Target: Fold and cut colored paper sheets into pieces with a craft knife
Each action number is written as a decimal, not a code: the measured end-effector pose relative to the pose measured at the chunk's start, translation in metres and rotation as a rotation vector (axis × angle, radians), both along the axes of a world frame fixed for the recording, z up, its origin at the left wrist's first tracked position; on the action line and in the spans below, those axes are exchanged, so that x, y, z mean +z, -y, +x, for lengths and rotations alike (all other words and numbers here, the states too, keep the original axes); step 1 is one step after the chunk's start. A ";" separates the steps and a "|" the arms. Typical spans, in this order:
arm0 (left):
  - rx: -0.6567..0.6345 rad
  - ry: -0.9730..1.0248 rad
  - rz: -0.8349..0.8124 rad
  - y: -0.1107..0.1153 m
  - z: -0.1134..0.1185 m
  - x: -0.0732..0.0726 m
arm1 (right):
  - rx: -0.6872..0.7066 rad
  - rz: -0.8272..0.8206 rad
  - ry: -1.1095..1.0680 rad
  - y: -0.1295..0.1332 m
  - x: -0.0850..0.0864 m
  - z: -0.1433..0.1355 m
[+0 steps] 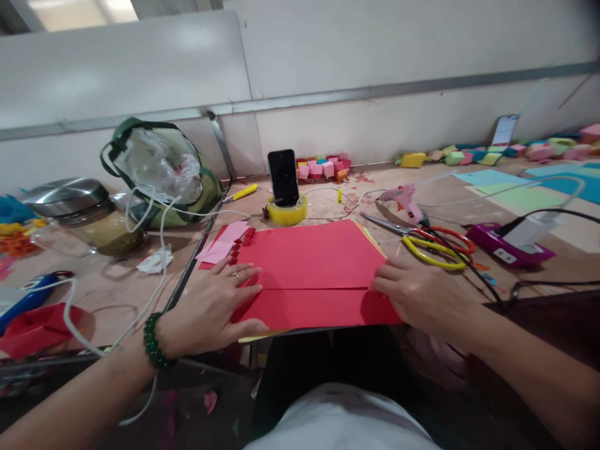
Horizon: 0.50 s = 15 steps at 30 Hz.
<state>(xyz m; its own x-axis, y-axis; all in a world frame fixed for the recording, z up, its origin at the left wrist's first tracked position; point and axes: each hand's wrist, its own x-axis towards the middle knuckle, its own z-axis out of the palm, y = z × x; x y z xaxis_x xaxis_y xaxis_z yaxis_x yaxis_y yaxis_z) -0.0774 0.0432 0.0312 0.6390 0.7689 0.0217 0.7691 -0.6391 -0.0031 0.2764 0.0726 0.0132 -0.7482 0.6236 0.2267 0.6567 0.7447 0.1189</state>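
Red paper sheets lie in front of me at the table's near edge, with a crosswise edge or fold line in their lower part. Yellow paper peeks out beneath. My left hand rests on the left side of the red paper, fingers spread. At the right edge, my right hand has its fingers curled together on the paper; the fingertips are partly hidden. Pink paper pieces and small red folded bits sit just beyond my left fingers. Scissors with yellow and orange handles lie beyond my right hand.
A phone leans on a yellow tape roll. Around it are a pink glue gun, a yellow cutter, a purple power strip, a lidded glass jar, a green bag and loose white cables.
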 end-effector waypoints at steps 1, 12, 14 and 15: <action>-0.020 0.003 0.017 -0.003 0.008 0.004 | 0.004 0.013 0.003 -0.001 0.006 -0.009; -0.054 -0.031 0.020 -0.001 0.053 -0.012 | 0.171 -0.216 0.129 -0.007 -0.008 -0.052; 0.002 -0.036 0.033 0.005 0.044 -0.015 | 0.151 -0.208 0.126 -0.002 -0.013 -0.035; 0.031 -0.036 0.037 0.008 0.040 -0.016 | 0.133 -0.201 0.116 0.001 -0.015 -0.027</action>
<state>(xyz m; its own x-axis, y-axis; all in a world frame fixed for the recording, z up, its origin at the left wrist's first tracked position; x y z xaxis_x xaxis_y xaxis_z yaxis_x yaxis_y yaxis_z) -0.0375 0.0348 0.0148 0.6156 0.7876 0.0282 0.7877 -0.6137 -0.0542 0.2494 0.0719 -0.0015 -0.8405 0.5416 0.0163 0.5418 0.8400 0.0283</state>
